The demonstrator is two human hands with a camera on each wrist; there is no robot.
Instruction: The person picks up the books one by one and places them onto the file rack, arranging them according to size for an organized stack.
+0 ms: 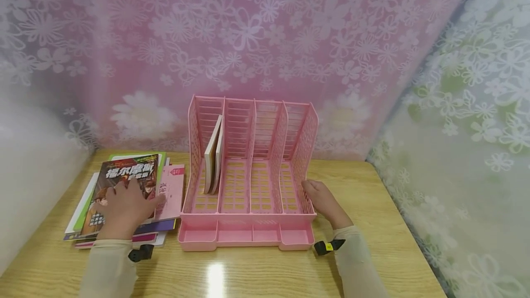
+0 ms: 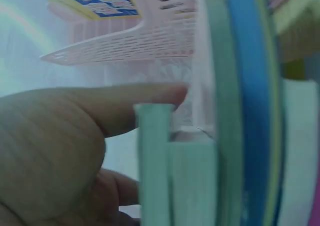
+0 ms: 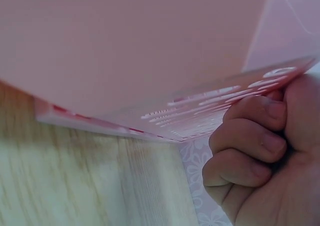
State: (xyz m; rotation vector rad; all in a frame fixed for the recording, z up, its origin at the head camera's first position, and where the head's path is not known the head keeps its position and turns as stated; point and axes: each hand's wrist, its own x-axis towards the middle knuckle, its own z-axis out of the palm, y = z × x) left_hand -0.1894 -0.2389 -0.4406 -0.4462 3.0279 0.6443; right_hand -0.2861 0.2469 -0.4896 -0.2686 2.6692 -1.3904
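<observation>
The left hand (image 1: 126, 208) lies open, fingers spread on the top book (image 1: 130, 167) of the pile (image 1: 170, 197) beside the rack (image 1: 248, 221); the right hand (image 1: 325, 201) grips the rack's side wall (image 1: 306, 137), probably steadying it. Two books (image 1: 214, 160) lean near-upright, apparently propped by the leftmost divider (image 1: 219, 203)

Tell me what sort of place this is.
Probably a desk or study corner indoors: a wood-grain table bears a pink compartmented rack and, beside it, a pile of books, while flower-patterned sheeting rises behind.
</observation>
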